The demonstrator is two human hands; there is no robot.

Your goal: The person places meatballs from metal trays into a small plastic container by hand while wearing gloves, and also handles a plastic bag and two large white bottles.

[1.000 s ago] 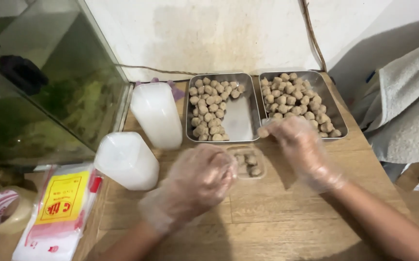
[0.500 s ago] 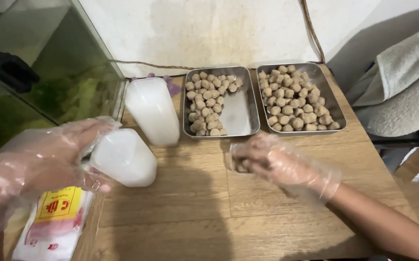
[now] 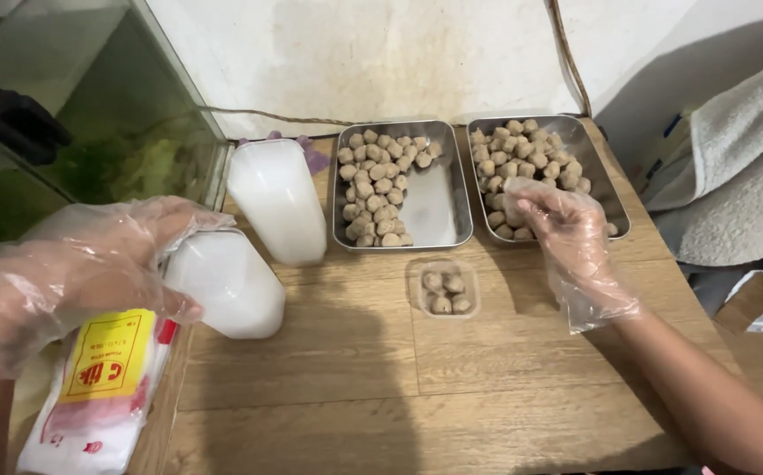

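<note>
Gloved hands at wooden desk (image 3: 329, 378)

Left hand (image 3: 73, 268) grips a translucent white plastic cup stack (image 3: 227, 283), long axis pointing right-away; right hand (image 3: 566, 230), loosely curled, hovers over the right steel tray (image 3: 606, 189) of brown balls.

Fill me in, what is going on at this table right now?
A person in thin clear plastic gloves is working over a wooden table. The left hand rests on the nearer stack of white lidded containers, beside a second stack. The right hand reaches over the right metal tray, which is full of small brown balls. The left metal tray is about half full. A small clear tub in front holds a few balls.
</note>
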